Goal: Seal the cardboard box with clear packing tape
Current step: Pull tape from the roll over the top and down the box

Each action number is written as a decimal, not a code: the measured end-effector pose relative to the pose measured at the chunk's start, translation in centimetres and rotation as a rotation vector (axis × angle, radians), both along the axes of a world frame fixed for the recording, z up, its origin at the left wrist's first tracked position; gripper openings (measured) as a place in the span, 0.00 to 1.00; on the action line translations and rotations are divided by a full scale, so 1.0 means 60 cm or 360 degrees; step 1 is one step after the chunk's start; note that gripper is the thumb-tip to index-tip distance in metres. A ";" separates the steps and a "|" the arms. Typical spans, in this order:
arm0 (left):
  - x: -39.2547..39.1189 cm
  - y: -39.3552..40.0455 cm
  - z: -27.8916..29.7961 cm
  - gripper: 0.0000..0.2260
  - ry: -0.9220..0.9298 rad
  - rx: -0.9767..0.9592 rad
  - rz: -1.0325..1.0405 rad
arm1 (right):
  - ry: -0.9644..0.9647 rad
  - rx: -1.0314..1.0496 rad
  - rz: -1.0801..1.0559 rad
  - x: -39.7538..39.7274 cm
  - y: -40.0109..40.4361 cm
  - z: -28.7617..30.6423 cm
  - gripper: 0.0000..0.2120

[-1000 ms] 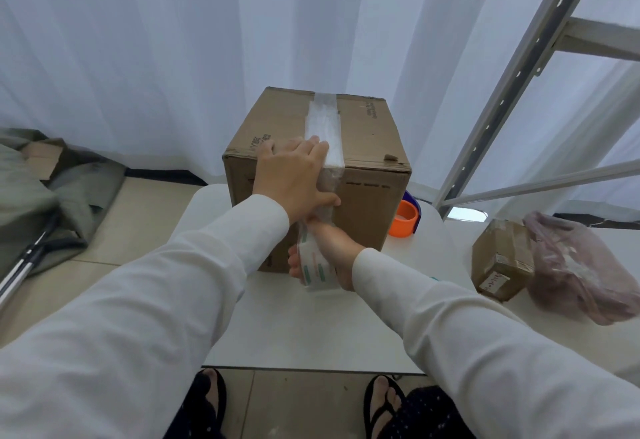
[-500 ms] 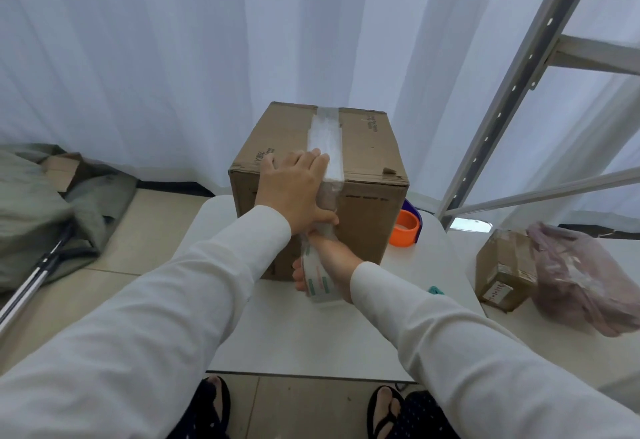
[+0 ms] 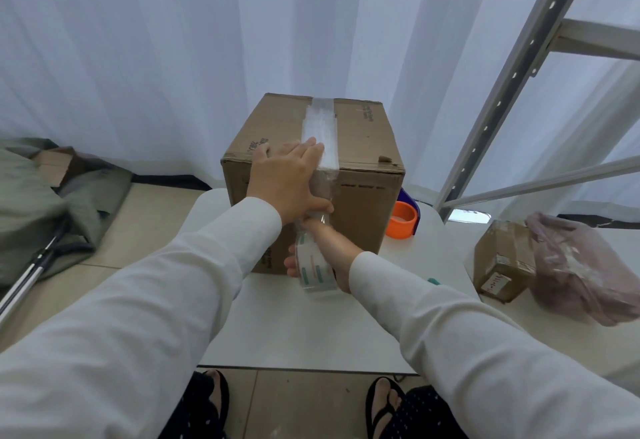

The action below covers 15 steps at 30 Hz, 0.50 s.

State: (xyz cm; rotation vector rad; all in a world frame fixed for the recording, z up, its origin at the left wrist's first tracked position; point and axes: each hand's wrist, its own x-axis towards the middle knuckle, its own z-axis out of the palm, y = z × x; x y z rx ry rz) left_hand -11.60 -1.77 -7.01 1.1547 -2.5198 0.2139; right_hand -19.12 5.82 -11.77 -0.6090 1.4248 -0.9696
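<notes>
A brown cardboard box [image 3: 363, 147] stands on a small white table [image 3: 311, 331]. A strip of clear tape [image 3: 320, 126] runs along the middle of its top and down over the near edge. My left hand [image 3: 287, 182] lies flat over the box's near top edge, fingers apart, pressing the tape down. Below it, in front of the box, my right hand [image 3: 332, 251] grips the roll of clear packing tape [image 3: 313, 267], and the tape stretches from the roll up to the box.
An orange tape roll [image 3: 401, 222] sits on the table to the right of the box. A small cardboard parcel [image 3: 502, 258] and a pink plastic bag [image 3: 581, 265] lie further right. A metal shelf frame [image 3: 502, 92] rises at the right. Grey fabric [image 3: 34, 203] lies on the floor at the left.
The view has shifted slightly. My right hand with the roll has stayed low in front of the box, and my left hand has kept pressing at the near top edge.
</notes>
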 end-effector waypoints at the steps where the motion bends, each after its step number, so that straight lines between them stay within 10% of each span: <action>1: 0.001 -0.001 0.000 0.41 0.0002 -0.0001 -0.0002 | 0.0054 -0.0012 0.0001 -0.001 0.004 0.000 0.22; 15: 0.003 -0.003 -0.001 0.42 -0.0049 -0.0014 -0.0025 | 0.0182 0.0125 -0.0091 0.012 0.007 -0.014 0.18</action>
